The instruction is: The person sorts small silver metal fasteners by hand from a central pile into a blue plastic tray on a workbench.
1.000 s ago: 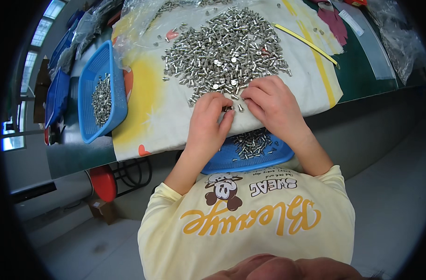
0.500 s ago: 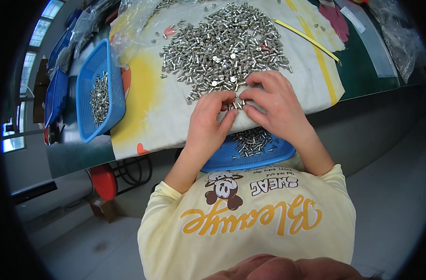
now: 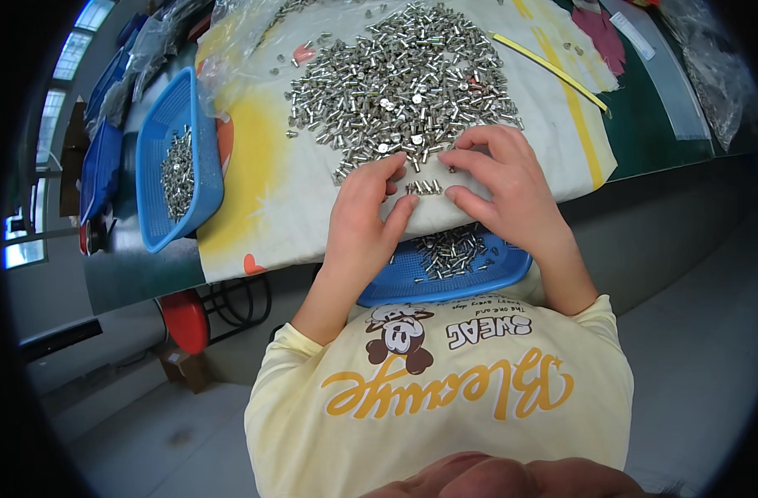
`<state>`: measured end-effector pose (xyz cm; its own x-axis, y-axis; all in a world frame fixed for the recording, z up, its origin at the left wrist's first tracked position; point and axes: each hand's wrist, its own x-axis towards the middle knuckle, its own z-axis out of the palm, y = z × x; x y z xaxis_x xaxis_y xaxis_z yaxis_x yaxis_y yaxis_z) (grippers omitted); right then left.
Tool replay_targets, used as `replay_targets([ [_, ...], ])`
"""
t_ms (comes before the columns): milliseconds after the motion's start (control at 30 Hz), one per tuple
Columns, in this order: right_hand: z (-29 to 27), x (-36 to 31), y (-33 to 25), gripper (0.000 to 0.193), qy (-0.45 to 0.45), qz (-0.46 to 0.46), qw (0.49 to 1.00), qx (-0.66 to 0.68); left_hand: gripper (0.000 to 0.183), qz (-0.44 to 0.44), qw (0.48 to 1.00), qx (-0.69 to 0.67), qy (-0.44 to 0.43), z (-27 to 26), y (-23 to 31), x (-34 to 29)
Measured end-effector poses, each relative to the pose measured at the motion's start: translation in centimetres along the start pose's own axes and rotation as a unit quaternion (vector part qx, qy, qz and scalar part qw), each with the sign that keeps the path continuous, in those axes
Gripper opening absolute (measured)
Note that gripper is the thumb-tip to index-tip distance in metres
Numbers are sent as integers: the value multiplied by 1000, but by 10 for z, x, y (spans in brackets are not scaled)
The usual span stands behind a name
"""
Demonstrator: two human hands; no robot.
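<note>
Left hand (image 3: 364, 206) and right hand (image 3: 503, 189), fingers and thumbs parted, flank a short row of metal fasteners (image 3: 424, 188) on the cloth (image 3: 292, 228), at nine and three o'clock. These look light, rigid, somewhat slippery; best pinched by the shank. Twelve o'clock: the big pile (image 3: 395, 91); six: a blue basket (image 3: 387, 287).

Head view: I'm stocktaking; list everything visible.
Table: one, green, upper half
Cloth: one, mostly white, on table
Metal pieces: many, silver, on cloth
Piece row: one, silver, cloth's front
Baskets: two, blue, tabletop and below table
Trays: several, blue, far left
Strip: one, yellow, cloth's right
Glove: one, pink, upper right
Plastic bags: several, clear, upper corners
Stool: one, red, lower left
Box: one, brown, floor left
Windows: several, bright, far left
Shirt: one, yellow, bottom
Left hand: one, bare, row's left
Right hand: one, bare, row's right
</note>
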<state>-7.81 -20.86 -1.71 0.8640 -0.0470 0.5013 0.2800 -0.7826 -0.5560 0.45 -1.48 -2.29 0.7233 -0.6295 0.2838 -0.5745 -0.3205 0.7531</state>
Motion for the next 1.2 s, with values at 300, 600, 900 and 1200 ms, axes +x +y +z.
replay_targets([
  [300, -1, -3, 4, 17, -19, 49, 999, -5, 44, 14, 1000, -18, 3, 2, -6, 4],
  [600, 0, -5, -1, 17, -41, 41, 997, 46, 49, 6, 998, -57, -24, 4, -5, 5],
  [900, -1, -5, -2, 15, -54, 40, 996, 56, 58, 16, 999, -3, -30, -3, 3, 2],
  [1200, 3, -3, -5, 20, -49, 40, 996, 68, 54, -5, 999, -4, -38, 0, 2, 3],
])
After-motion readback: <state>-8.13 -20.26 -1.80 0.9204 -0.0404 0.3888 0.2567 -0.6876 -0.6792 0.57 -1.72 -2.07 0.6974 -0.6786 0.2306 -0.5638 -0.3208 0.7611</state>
